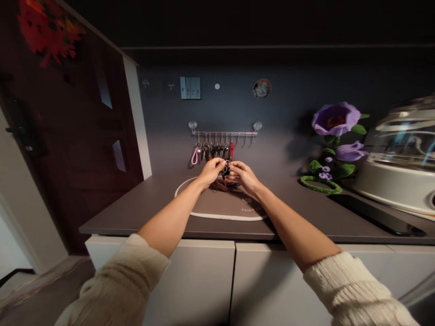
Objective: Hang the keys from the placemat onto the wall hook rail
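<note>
Both my hands meet in front of a wall rack, above a brown mat (217, 203) with a pale border. Between them is a bunch of keys (225, 170) on a ring, dark and small. My left hand (212, 171) pinches it from the left, thumb and fingers closed. From the right, my right hand (244, 175) has its fingertips closed on the same key ring. Behind, the clear hook rack (224, 133) carries several hanging keys, with a pink strap (195, 156) at the left and a red key fob (232, 149). More keys (233, 183) lie on the mat, partly hidden.
On the right of the dark counter (136, 213) stand a purple flower ornament (336, 120), a black phone-like slab (377, 215) and a large white appliance with a clear cover (401, 163). A dark red door (78, 136) is at left. White cabinets (190, 276) are below.
</note>
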Available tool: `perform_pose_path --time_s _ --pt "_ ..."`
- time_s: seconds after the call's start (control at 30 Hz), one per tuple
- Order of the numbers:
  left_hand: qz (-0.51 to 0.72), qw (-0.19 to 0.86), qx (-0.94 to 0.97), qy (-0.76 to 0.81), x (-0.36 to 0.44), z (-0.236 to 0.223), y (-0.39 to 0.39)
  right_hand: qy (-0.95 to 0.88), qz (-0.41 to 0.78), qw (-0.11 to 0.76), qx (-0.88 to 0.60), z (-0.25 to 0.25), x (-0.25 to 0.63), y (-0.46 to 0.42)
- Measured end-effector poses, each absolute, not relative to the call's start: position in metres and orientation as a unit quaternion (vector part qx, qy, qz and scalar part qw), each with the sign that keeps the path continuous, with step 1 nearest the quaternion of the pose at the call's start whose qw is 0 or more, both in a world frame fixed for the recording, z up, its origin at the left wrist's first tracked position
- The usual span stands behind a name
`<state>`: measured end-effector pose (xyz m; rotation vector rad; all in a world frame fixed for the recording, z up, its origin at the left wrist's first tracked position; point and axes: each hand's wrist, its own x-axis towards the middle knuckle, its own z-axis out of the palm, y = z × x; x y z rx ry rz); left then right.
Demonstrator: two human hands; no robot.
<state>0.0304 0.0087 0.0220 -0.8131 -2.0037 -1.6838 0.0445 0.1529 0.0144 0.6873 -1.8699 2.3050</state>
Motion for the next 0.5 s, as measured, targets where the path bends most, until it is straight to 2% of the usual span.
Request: perform_pose_path --time_s 0.5 --pt "-0.655 0.217 -0.293 -0.661 0.0248 0.0216 0.0110 -0.611 0.740 0.153 0.237 0.0192 0.0435 0.1473"
